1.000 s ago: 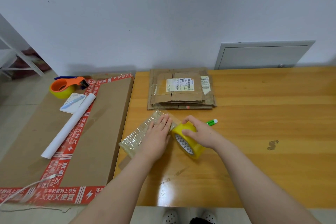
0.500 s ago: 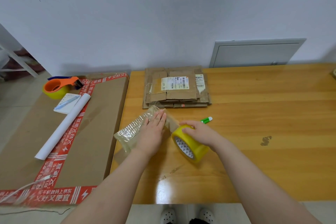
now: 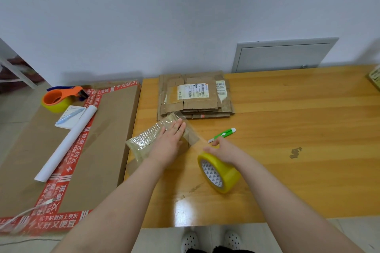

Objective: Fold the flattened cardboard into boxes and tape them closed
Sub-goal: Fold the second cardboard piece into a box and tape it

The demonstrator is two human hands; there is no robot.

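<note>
A small folded cardboard box (image 3: 152,141), covered in shiny clear tape, lies near the wooden table's left edge. My left hand (image 3: 170,141) presses flat on top of it, fingers together and pointing away. My right hand (image 3: 223,151) grips the top of a yellow tape roll (image 3: 220,172) standing on edge to the box's right. A clear strip of tape (image 3: 195,139) stretches from the roll to the box. A stack of flattened cardboard (image 3: 195,96) with shipping labels lies behind, by the wall.
A green utility knife (image 3: 223,134) lies just behind my right hand. Left of the table (image 3: 287,129), a large flat carton (image 3: 92,150) with red tape holds an orange tape dispenser (image 3: 59,98), a notepad with pen (image 3: 71,116) and a white paper roll (image 3: 67,142).
My right hand has drawn the yellow roll to the right and toward me, away from the box, stretching out a strip of tape. My left hand stays pressed on the box.
</note>
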